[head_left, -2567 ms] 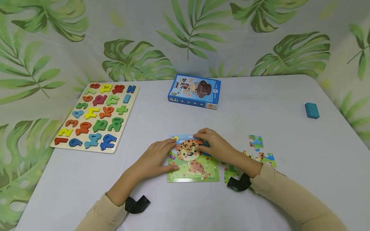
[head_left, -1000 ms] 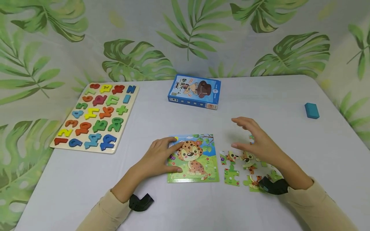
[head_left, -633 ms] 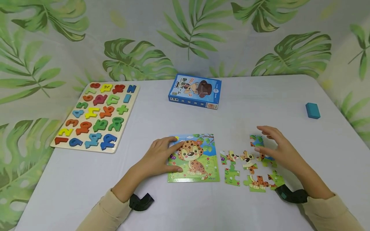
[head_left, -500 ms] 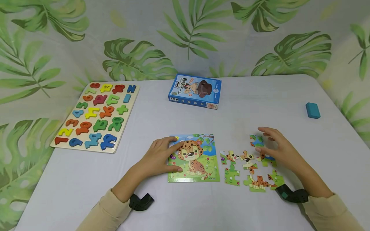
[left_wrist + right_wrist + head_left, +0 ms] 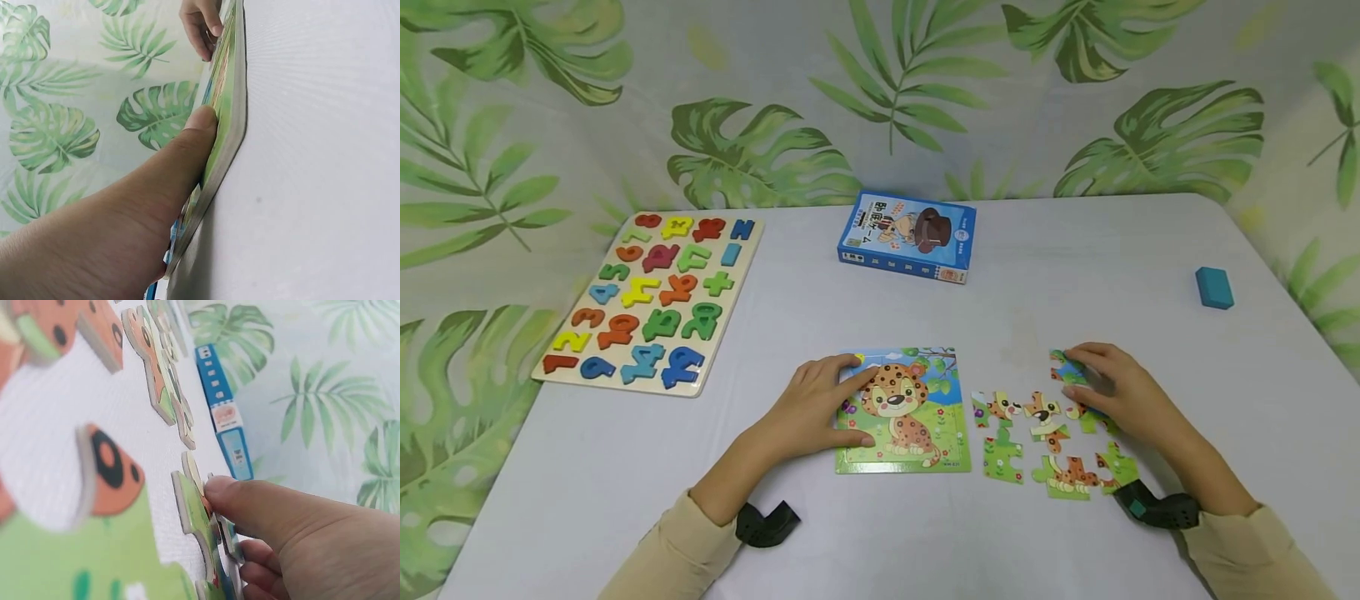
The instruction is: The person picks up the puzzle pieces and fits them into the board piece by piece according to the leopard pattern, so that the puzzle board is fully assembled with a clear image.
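In the head view my left hand rests on the left edge of a square leopard jigsaw puzzle, fingers spread, thumb across its lower left part. The left wrist view has that thumb lying over the board's edge. To the right, my right hand pinches a blue-and-green puzzle piece between thumb and fingers, the piece flat at table height. In the right wrist view the thumb is beside several overlapping pieces. The hand partly covers a piece just below.
Several loose puzzle pieces lie between the board and my right wrist, with a leopard-body piece nearest the front. A number board stands at the left, a blue game box at the back, a teal block far right.
My right hand has moved from the puzzle's top right area, rightward over the loose pieces, and down onto the blue-and-green piece, fingers closing around it. The left hand stays on the board.
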The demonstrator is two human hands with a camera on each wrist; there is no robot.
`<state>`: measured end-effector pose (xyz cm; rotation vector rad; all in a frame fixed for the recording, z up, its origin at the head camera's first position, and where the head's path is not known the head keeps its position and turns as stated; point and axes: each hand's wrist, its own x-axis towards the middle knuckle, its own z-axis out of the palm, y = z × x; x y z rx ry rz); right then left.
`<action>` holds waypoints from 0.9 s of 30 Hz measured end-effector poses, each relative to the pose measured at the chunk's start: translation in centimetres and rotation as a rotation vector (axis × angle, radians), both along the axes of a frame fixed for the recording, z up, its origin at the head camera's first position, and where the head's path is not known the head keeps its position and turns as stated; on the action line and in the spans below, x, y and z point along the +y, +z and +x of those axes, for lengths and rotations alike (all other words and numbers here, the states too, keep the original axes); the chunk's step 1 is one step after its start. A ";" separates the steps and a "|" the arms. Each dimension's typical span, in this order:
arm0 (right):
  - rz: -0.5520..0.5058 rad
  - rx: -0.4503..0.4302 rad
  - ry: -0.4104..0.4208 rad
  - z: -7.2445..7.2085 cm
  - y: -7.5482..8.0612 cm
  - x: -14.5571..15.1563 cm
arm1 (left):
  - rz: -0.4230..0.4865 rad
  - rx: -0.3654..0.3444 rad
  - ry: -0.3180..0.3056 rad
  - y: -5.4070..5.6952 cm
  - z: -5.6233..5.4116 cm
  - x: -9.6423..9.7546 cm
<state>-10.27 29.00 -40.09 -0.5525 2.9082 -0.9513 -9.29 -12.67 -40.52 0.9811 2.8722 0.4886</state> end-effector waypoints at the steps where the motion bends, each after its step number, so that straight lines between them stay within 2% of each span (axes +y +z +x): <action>1: 0.013 0.012 -0.002 0.1 0.1 -0.1 | -0.001 0.001 -0.001 0.0 0.0 0.0; 5: 0.033 0.052 -0.008 0.3 0.8 -0.4 | -0.005 0.006 -0.007 0.0 0.0 0.1; 10: 0.004 0.116 0.008 0.5 2.0 -1.1 | 0.001 0.009 -0.012 0.1 0.0 0.2; 15: -0.026 0.206 0.051 0.5 3.4 -3.2 | 0.011 0.038 -0.010 0.1 -0.1 0.4; 18: -0.035 0.231 0.079 0.4 4.2 -5.0 | 0.024 0.056 -0.009 0.2 -0.1 0.9; 22: -0.082 0.242 0.155 0.1 4.8 -7.9 | 0.039 0.036 -0.020 0.5 0.0 1.6; 27: -0.150 0.170 0.241 -0.5 4.3 -11.2 | 0.010 -0.025 0.005 0.7 0.1 2.3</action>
